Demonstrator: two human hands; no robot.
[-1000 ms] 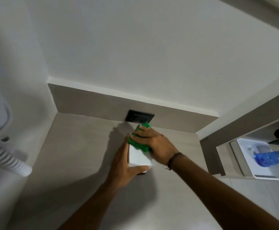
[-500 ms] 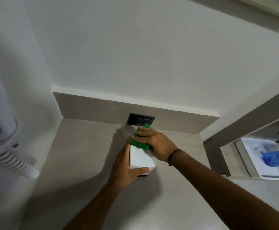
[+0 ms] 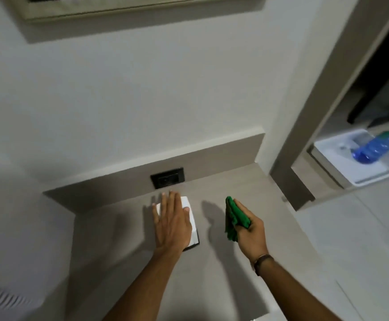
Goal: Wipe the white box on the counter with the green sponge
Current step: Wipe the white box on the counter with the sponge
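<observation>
The white box [image 3: 192, 224] lies flat on the grey counter [image 3: 124, 228], just in front of a black wall socket. My left hand [image 3: 171, 222] rests flat on top of the box, fingers spread, hiding most of it. Its right edge and near corner show. To the right of the box and apart from it, my right hand [image 3: 250, 229] is closed around the folded green sponge [image 3: 234, 217], held a little above the counter.
A black socket [image 3: 167, 178] sits in the low backsplash behind the box. At the right a wall post [image 3: 288, 172] ends the counter; beyond it a white tray [image 3: 323, 158] holds a blue bottle [image 3: 374, 147]. A white coiled cord [image 3: 1, 297] hangs at the lower left.
My right hand has lifted the sponge off the box and moved right. The box now lies flat under my left palm instead of being gripped at its side. The camera view has shifted.
</observation>
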